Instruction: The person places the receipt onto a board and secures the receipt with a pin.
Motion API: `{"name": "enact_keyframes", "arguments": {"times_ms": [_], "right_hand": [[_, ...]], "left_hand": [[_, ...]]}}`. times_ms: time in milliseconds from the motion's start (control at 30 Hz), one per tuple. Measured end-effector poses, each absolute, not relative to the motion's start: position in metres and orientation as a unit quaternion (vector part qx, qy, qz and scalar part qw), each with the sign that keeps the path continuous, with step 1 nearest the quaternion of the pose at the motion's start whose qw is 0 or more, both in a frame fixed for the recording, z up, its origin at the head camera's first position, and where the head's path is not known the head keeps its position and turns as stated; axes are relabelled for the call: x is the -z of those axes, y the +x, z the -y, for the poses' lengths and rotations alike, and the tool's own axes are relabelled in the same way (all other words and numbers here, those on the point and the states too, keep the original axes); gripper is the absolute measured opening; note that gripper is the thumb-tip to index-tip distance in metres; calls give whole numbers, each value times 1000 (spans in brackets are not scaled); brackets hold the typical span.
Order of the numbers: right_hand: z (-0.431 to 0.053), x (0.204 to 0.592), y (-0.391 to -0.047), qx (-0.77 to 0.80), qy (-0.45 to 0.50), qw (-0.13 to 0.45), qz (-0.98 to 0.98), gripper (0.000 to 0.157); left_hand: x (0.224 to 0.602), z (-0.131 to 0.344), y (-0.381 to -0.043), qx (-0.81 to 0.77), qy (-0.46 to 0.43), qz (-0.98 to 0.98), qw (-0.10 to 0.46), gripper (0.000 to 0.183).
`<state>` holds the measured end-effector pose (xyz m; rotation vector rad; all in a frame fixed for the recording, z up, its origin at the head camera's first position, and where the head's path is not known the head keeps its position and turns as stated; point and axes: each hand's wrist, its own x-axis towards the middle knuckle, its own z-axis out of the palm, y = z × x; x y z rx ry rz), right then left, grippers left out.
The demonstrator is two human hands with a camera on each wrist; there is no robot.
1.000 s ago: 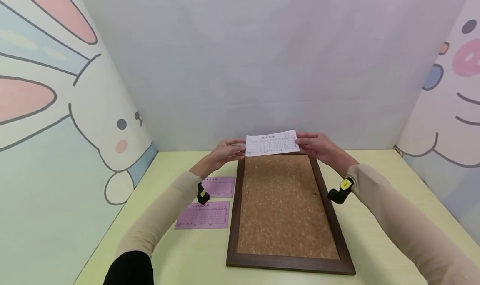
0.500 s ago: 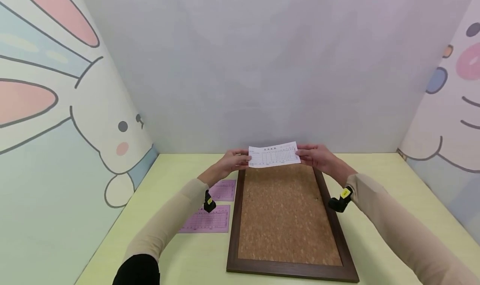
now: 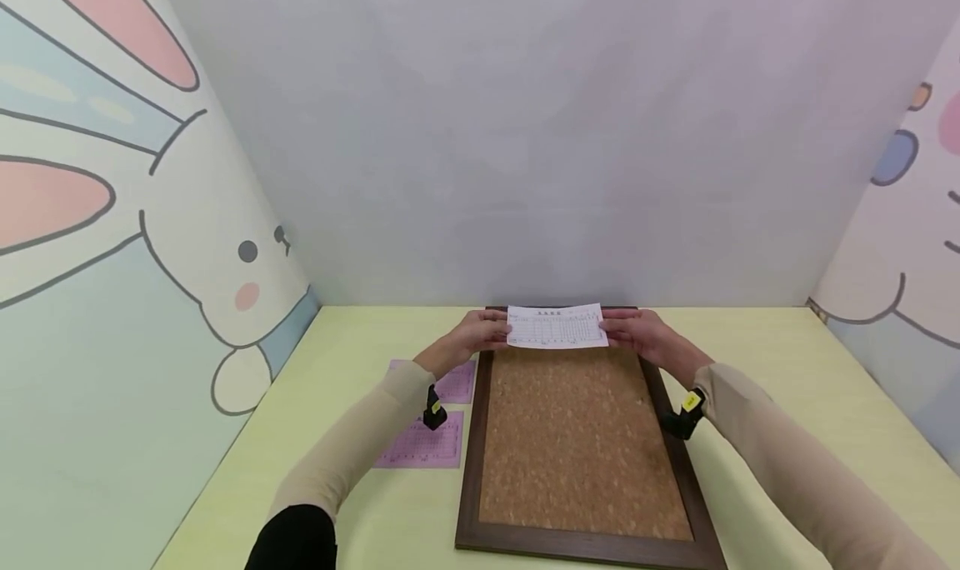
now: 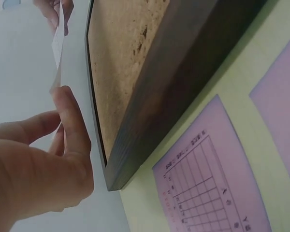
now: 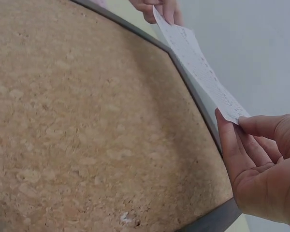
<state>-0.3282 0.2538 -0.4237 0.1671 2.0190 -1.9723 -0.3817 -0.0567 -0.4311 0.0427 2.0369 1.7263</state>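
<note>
A white printed form slip (image 3: pixel 557 328) with a table grid is stretched between both hands, over the far end of a cork board (image 3: pixel 581 445) in a dark brown wooden frame. The left hand (image 3: pixel 478 333) pinches its left end between thumb and fingers. At the other end, the right hand (image 3: pixel 643 333) pinches the slip the same way. In the right wrist view the paper (image 5: pixel 198 63) bows slightly and appears apart from the cork. A shadow falls on the board beneath it.
Two pink printed forms lie left of the board, the nearer form (image 3: pixel 426 442) partly covered by the left wrist camera, the farther form (image 3: pixel 456 382) partly behind the forearm. A pale wall (image 3: pixel 465 137) rises behind the light yellow table (image 3: pixel 772 370).
Both hands have lowered the white slip toward the far end of the board and shifted it slightly right in view. The slip now lies more level. Both hands keep their pinch.
</note>
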Motion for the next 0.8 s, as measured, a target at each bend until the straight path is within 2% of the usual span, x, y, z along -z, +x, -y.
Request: {"name": "enact_keyframes", "arguments": {"times_ms": [433,800], "right_hand": [[-259,443,-334,699,77,168,-691,58],[-260,444,-336,668,53,171,-722,57]], "left_hand": [[448,48,-388,-626,6,-745,229,39],[454,45,-394,-624,5,-751,216,40]]}}
